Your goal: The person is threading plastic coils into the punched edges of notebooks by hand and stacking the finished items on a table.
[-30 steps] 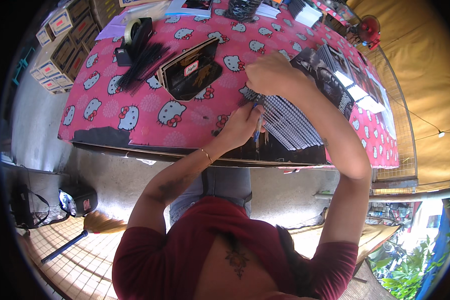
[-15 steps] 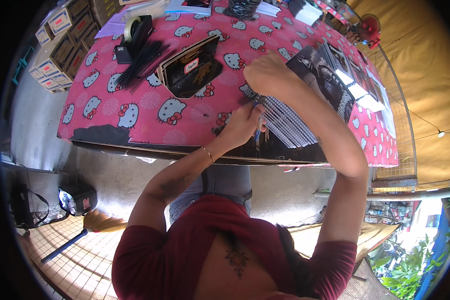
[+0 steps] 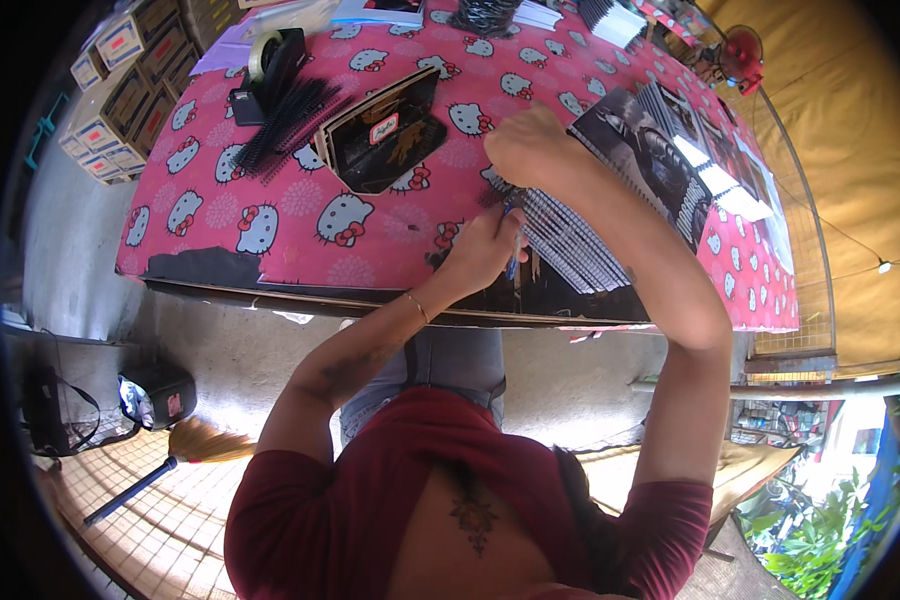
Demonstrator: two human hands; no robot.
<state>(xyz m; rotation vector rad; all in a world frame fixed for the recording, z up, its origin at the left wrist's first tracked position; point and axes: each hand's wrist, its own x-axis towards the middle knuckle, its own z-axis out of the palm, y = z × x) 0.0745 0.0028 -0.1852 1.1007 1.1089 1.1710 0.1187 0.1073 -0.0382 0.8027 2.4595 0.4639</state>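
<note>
Just in front of me a stack of spiral-bound books lies on the table, its rows of black coil and white page edges facing up. My left hand is closed at the stack's near left end on a slim tool with blue parts; its kind is unclear. My right hand is curled at the stack's far left end, wrist bent over it. What its fingers grip is hidden behind the hand. Dark coil ends show between the two hands.
A pink cat-patterned cover lies over the table. To the left are loose black binding coils, a tape dispenser and a standing dark folded card. Dark-covered books lie at right. A red fan stands beyond.
Both hands stay at the stack's left end, with only a slight shift of the right hand and the left fingers. Nothing else has visibly moved.
</note>
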